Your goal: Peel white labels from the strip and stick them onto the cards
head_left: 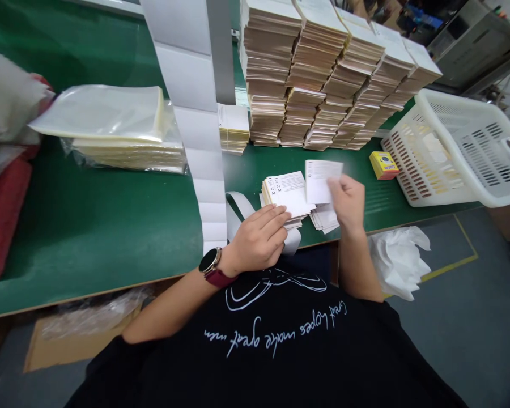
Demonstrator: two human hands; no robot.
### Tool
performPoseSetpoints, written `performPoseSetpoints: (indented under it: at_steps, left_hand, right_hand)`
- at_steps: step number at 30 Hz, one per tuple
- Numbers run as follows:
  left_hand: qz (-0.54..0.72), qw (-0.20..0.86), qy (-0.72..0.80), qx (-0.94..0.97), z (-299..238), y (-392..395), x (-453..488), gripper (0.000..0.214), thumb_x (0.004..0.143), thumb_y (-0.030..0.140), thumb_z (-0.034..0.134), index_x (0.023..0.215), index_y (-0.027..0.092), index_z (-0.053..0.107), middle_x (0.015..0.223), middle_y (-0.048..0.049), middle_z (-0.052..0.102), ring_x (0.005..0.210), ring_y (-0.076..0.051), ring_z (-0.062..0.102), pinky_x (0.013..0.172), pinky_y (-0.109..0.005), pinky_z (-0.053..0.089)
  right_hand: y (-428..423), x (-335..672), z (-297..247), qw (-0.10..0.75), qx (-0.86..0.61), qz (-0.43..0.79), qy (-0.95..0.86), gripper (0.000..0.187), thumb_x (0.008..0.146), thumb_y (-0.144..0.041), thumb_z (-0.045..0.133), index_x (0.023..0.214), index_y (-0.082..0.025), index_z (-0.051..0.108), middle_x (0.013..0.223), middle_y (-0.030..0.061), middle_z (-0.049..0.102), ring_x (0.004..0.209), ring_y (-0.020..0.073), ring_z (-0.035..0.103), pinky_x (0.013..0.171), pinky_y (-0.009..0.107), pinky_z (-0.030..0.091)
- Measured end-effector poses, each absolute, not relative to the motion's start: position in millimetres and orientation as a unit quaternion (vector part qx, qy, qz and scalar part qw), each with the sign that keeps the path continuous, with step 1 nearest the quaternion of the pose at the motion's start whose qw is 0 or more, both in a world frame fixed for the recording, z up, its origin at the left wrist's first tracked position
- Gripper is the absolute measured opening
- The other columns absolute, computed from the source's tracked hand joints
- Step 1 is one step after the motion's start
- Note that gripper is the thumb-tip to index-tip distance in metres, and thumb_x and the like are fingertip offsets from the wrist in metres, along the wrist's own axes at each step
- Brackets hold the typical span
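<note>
Head view, from my remote station: bagged sheets (110, 127) lay on the green counter (89, 249) at far left. Then came my left hand (257, 238), fingers together and flat on a stack of printed cards (289, 192) — pinning it steady, I judged — and my right hand (346, 201), fingers pinched on a raised white card (323, 181) — lifted apart for handling — with a white plastic basket (450, 147) beyond.

Right of the right hand (347, 204), on the green workbench (89, 226), there is a small yellow box (383, 165), and beside it a white plastic basket (454, 153) with slots. Ahead of the hands stand tall stacks of cards (314, 73). Left of the left hand (255, 238) lies a plastic-wrapped pile of sheets (123, 136), and past the bench edge, near the right hand, is crumpled white wrapping (399, 260).
</note>
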State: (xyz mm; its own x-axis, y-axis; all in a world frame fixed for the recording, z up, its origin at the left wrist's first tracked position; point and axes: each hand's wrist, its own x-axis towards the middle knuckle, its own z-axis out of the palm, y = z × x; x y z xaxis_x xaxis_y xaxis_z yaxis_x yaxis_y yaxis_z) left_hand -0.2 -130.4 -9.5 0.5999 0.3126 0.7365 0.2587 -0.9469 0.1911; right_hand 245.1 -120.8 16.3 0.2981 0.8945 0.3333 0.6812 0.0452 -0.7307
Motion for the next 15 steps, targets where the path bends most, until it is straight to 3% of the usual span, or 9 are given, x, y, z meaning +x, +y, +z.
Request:
performPoseSetpoints:
  at_steps: [3,5,7,11,15]
  left_hand:
    - [0.449,0.038,0.162,0.878,-9.8,-129.5,-2.3,0.015,0.071,0.008,0.053,0.085,0.014,0.057,0.109,-0.0132,0.065,0.109,-0.028,0.061,0.092,-0.049,0.056]
    - [0.454,0.047,0.166,0.874,-9.5,-129.1,-3.1,0.016,0.071,0.009,0.053,0.084,0.016,0.056,0.108,-0.0113,0.065,0.108,-0.027,0.061,0.088,-0.050,0.057]
    - [0.458,0.050,0.163,0.872,-9.2,-128.9,-3.2,0.016,0.070,0.009,0.053,0.084,0.017,0.056,0.107,-0.0106,0.064,0.106,-0.027,0.061,0.086,-0.049,0.057]
    - [0.456,0.044,0.169,0.873,-8.1,-128.1,-2.5,0.014,0.070,0.009,0.053,0.081,0.017,0.056,0.104,-0.0114,0.064,0.103,-0.028,0.061,0.084,-0.049,0.057]
    - [0.446,0.049,0.171,0.877,-6.1,-127.7,-2.9,0.011,0.071,0.010,0.052,0.079,0.016,0.057,0.099,-0.0115,0.066,0.099,-0.027,0.062,0.081,-0.046,0.057]
  right_hand:
    - [-134.5,270.2,1.0,0.440,-0.715,0.105,-0.533,0.039,0.087,-0.052,0.045,0.080,-0.019,0.064,0.072,0.0042,0.061,0.074,0.0208,0.054,0.066,0.032,0.041]
    - [-145.9,275.4,-8.8,0.354,-0.761,0.070,-0.540,0.039,0.086,-0.053,0.047,0.084,-0.019,0.065,0.076,0.0061,0.063,0.081,0.0243,0.056,0.074,0.037,0.043]
    - [-157.1,272.7,-15.7,0.257,-0.799,0.014,-0.544,0.041,0.084,-0.053,0.051,0.100,-0.019,0.065,0.090,0.0097,0.066,0.094,0.0291,0.057,0.086,0.044,0.042]
    - [-169.1,273.0,-16.8,0.228,-0.817,-0.029,-0.529,0.069,0.084,-0.061,0.048,0.138,-0.019,0.041,0.134,0.0166,0.054,0.124,0.0343,0.047,0.104,0.051,0.032]
    - [-158.6,291.5,-8.8,0.202,-0.826,0.036,-0.525,0.077,0.087,-0.060,0.042,0.146,-0.013,0.028,0.144,0.0209,0.046,0.131,0.0346,0.044,0.107,0.051,0.031]
